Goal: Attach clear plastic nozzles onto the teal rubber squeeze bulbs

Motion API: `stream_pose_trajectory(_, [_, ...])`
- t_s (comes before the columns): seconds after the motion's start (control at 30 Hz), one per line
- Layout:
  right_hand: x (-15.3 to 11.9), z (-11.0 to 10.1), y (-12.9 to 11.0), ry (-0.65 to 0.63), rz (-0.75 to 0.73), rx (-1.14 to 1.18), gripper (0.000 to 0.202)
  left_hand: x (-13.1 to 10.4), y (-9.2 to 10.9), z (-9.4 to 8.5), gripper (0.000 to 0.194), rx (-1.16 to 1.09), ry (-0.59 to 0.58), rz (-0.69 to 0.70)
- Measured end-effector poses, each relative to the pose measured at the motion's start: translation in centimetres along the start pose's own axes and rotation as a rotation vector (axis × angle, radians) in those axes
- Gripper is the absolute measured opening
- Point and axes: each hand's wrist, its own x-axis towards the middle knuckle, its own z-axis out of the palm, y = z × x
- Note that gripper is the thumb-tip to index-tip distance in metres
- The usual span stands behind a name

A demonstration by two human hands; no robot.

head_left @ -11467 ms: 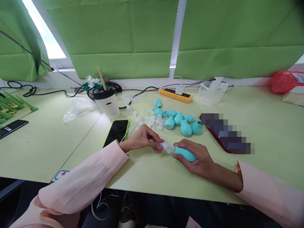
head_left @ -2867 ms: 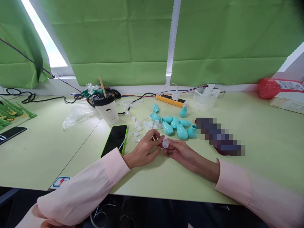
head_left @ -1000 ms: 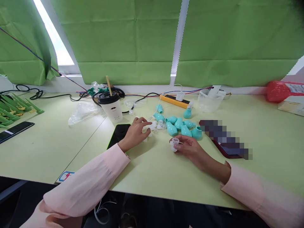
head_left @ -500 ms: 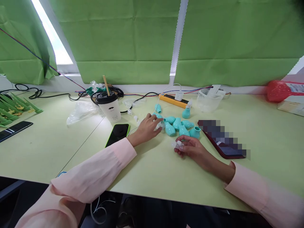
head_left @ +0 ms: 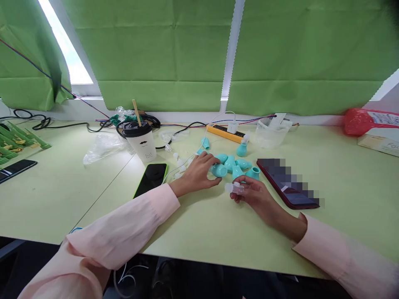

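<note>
My left hand [head_left: 202, 172] is closed around a glossy teal rubber bulb [head_left: 219, 170], thumb below and fingers above. Just to the right, my right hand [head_left: 251, 191] pinches a small clear plastic tube piece [head_left: 234, 188] with a white knob on top, its round end pointing left. Behind both hands lies a cluster of teal rubber bulbs [head_left: 230, 163], partly hidden by my left fingers. One bulb [head_left: 252, 172] at the cluster's right shows its dark opening. Farther back, another bulb [head_left: 242, 149] stands upright with a clear piece in its top.
A lidded paper cup [head_left: 145, 145] with a straw and a green-edged phone [head_left: 151, 178] lie left of my hands. To the right rests a dark-red-edged phone [head_left: 288, 185]. Behind are an orange power strip [head_left: 225, 133], a translucent tub [head_left: 272, 135], white cable and small clear parts.
My left hand has moved slightly right and closed on a teal bulb, drawing it from the cluster. The clear piece in my right hand has turned, its round end showing more.
</note>
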Motion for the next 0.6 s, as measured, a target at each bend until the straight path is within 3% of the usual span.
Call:
stream_pose_trajectory(0.07, [-0.1, -0.1, -0.2, 0.027, -0.064, -0.045, 0.017, -0.8, 0.5, -1.0, 0.038, -0.45, 0.055, -0.211])
stream_pose_trajectory(0.17, [-0.3, -0.1, -0.3, 0.057, -0.138, -0.13, 0.019, -2.0, 1.0, -2.1, 0.045, -1.111, -0.015, -0.462])
stream_pose_trajectory(0.27, [-0.6, 0.2, 0.0, 0.07, -0.183, -0.237, 0.02, -2.9, 1.2, -2.1, 0.038, -1.494, -0.082, -0.608])
stream_pose_trajectory(0.4, [-0.9, 0.4, 0.9, 0.127, -0.305, -0.439, 0.019, -3.6, 1.3, -1.4, 0.03, -1.625, -0.122, -0.663])
stream_pose_trajectory(0.6, [-1.1, 0.5, 1.1, 0.207, -0.628, -0.837, 0.018, -4.0, 2.2, -1.3, 0.029, -1.499, -0.206, -0.616])
